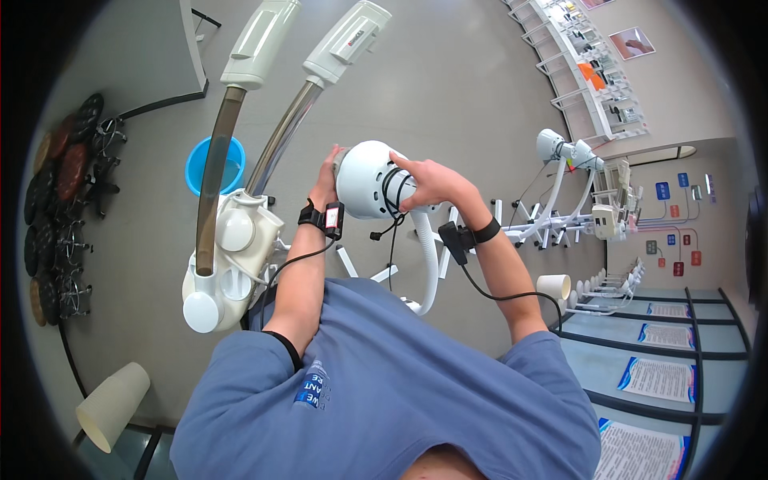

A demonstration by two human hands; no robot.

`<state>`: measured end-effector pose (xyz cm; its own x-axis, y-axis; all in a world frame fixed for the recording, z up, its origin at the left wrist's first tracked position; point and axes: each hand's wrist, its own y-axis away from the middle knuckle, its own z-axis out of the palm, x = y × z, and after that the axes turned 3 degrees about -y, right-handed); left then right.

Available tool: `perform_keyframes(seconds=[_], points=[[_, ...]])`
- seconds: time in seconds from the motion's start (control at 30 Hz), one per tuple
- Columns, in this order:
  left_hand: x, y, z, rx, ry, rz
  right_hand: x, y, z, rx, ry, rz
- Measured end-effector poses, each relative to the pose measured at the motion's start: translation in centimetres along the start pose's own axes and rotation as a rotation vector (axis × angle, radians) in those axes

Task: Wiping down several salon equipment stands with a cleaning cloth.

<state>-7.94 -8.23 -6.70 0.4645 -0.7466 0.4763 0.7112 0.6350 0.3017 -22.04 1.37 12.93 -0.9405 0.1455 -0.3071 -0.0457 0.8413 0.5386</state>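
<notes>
A white lamp head (366,180) with vent slots sits between my hands, its black power cord (396,189) wound around its narrow rear part. My right hand (433,181) grips that rear part, thumb and fingers spread over the housing and cord. At the lamp's front rim is my left hand (326,177), beside a greyish cloth-like piece (341,163); its fingers are partly hidden behind the lamp. From the lamp a white flexible gooseneck (428,258) curves down towards my body.
Left of the lamp stands a cream steamer-like machine (240,246) with two long arms, near a blue bucket (235,165). Legs of a wheeled base (444,258) spread below. More white lamps (551,146) stand right; stools (72,171) line the left wall.
</notes>
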Motion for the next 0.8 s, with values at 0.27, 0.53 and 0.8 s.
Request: perform_keyframes(seconds=[0.27, 0.53, 0.8], points=[[-1.8, -0.7, -2.9, 0.067, -0.022, -0.117, -0.4, -0.6, 0.4, 0.044, -0.022, -0.009], [-5.3, 0.0, -5.5, 0.299, -0.417, -0.341, 0.1, -1.8, 0.3, 0.046, 0.015, -0.05], [-1.7, 3.5, -0.1, 0.129, -0.193, -0.232, 0.9, -0.2, 1.1, 0.11, 0.05, -0.101]])
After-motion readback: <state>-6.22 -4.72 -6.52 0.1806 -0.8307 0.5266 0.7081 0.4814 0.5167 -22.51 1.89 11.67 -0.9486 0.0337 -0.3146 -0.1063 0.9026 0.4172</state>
